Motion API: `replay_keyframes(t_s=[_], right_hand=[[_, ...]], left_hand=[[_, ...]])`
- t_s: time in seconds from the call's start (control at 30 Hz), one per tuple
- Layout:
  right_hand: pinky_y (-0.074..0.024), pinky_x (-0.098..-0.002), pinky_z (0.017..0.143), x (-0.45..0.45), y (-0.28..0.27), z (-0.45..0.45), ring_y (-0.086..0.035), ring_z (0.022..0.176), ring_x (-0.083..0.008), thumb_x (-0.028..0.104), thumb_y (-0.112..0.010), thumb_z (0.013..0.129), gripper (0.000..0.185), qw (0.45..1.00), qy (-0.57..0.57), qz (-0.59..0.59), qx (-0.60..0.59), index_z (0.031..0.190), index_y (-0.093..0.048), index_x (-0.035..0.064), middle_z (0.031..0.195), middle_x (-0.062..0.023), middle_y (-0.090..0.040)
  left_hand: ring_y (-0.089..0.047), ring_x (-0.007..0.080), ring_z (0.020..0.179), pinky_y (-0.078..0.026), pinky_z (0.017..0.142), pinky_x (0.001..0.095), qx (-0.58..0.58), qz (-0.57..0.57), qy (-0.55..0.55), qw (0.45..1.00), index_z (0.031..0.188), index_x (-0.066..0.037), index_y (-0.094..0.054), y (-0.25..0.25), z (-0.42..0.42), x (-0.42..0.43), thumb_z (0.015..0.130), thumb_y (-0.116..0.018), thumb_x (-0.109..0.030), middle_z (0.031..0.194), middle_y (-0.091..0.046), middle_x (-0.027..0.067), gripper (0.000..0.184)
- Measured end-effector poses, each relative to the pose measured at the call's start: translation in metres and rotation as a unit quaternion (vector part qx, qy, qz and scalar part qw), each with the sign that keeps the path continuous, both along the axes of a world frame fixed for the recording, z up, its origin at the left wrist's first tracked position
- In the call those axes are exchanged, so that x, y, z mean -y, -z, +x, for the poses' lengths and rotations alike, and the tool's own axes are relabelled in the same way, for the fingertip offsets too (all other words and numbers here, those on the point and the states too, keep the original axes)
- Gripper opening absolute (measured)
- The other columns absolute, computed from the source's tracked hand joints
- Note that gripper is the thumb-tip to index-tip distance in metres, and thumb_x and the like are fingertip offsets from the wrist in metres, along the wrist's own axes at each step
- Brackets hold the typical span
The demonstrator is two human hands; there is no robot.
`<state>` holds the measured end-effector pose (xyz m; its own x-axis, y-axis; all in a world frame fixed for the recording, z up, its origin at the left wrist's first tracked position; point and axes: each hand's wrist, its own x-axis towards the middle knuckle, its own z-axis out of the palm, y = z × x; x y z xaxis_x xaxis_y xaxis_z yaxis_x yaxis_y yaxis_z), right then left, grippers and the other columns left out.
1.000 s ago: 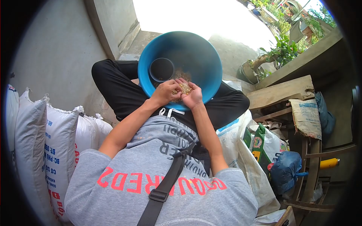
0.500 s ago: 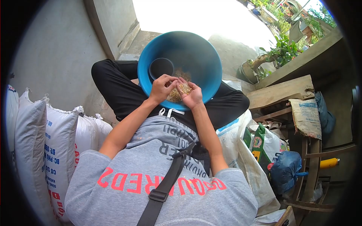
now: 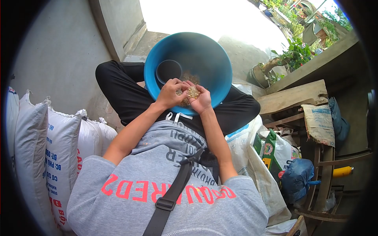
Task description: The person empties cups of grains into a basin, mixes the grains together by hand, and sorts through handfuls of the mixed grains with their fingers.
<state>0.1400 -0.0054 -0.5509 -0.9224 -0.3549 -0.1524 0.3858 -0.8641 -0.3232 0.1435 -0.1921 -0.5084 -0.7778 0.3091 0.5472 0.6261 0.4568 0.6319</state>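
Note:
A blue plastic basin (image 3: 220, 63) sits between my crossed legs, with a dark round bowl (image 3: 169, 71) in its left side. Pale yellow-brown grains (image 3: 190, 78) lie at the bottom of the basin. Cupped palm up over the near part of the basin, my right hand (image 3: 202, 103) holds a small heap of grains (image 3: 192, 92). Beside it, my left hand (image 3: 170, 94) is closed in a pinch, its fingertips at the heap's edge. Whatever is between those fingertips is too small to make out.
White printed sacks (image 3: 63, 153) stand in a row on the left near the wall. On the right are bags (image 3: 281, 149), a blue plastic bag (image 3: 298, 175), a wooden plank (image 3: 293, 97) and a wooden frame. A potted plant (image 3: 260, 74) stands at the upper right.
The fingers of my left hand have shifted slightly at the heap in my right palm. My right hand stays in nearly the same place.

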Motion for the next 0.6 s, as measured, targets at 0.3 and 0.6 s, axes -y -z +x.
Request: replay_keyframes(t_s=[0.3, 0.6], right_hand=[[-0.0452, -0.0465, 0.113, 0.000, 0.000, 0.001, -0.048, 0.140, -0.0370, 0.021, -0.030, 0.105, 0.057, 1.000, 0.016, -0.011, 0.006, 0.152, -0.033, -0.0108, 0.157, -0.0271, -0.040], [-0.0450, -0.0486, 0.114, 0.007, -0.016, 0.007, -0.050, 0.137, -0.0384, 0.020, -0.029, 0.106, 0.055, 1.000, -0.015, 0.013, 0.009, 0.150, -0.034, -0.0136, 0.149, -0.0300, -0.046]], left_hand=[[-0.067, 0.0248, 0.086, -0.055, 0.078, 0.0362, 0.015, 0.023, 0.010, 1.000, 0.097, -0.006, -0.077, 0.008, -0.007, 0.002, 0.086, -0.078, -0.017, 0.098, -0.070, 0.0096, 0.016], [-0.065, 0.0278, 0.099, -0.054, 0.088, 0.0377, -0.042, 0.051, -0.102, 0.993, 0.102, -0.010, -0.079, 0.008, -0.010, 0.005, 0.083, -0.077, -0.015, 0.111, -0.068, 0.0104, 0.019]])
